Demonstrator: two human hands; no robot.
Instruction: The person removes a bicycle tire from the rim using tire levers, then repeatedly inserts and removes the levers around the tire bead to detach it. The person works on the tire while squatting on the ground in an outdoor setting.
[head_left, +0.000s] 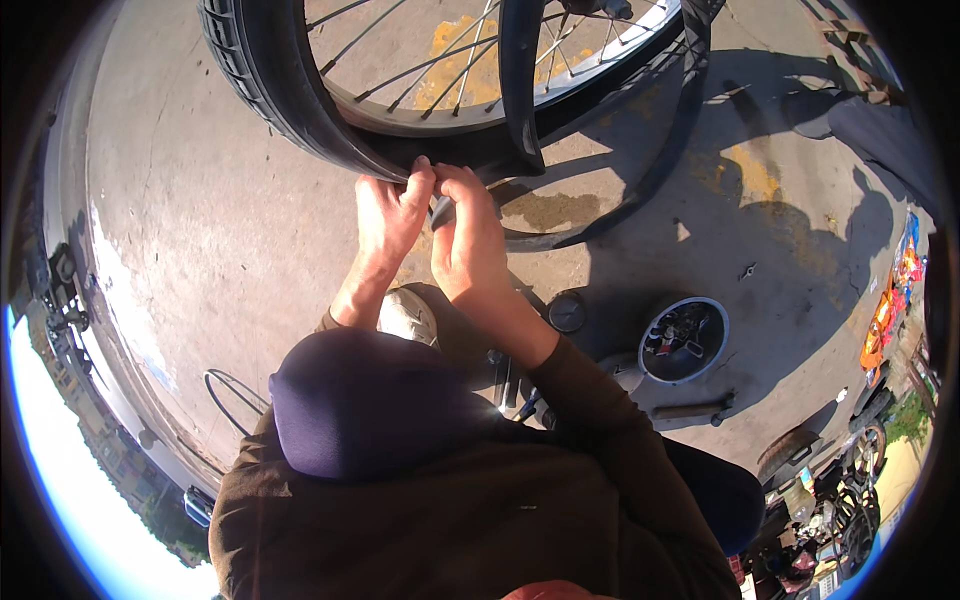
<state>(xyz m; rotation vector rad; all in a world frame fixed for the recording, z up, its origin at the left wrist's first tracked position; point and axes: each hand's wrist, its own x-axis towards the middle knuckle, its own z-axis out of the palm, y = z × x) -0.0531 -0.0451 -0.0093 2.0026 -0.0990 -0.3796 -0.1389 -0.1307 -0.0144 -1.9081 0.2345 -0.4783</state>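
Note:
A spoked bicycle wheel (560,50) with a black tyre (250,85) fills the top of the head view. A dark rubber band or tube (678,120) hangs from it in a loop down toward the ground. My left hand (390,220) pinches the lower edge of the tyre, thumb uppermost. Right beside it, my right hand (465,230) has its curled fingers closed on the same black rubber, close to the left thumb. Exactly which layer of rubber each hand holds is hard to make out, as the fingertips partly hide it.
A bowl (685,340) of small tools, a round dark tin (565,312) and a metal bar (690,407) lie by my right arm. A person's leg (870,150) is at upper right. Bicycle parts (860,500) crowd the lower right. A wire loop (225,385) lies at left.

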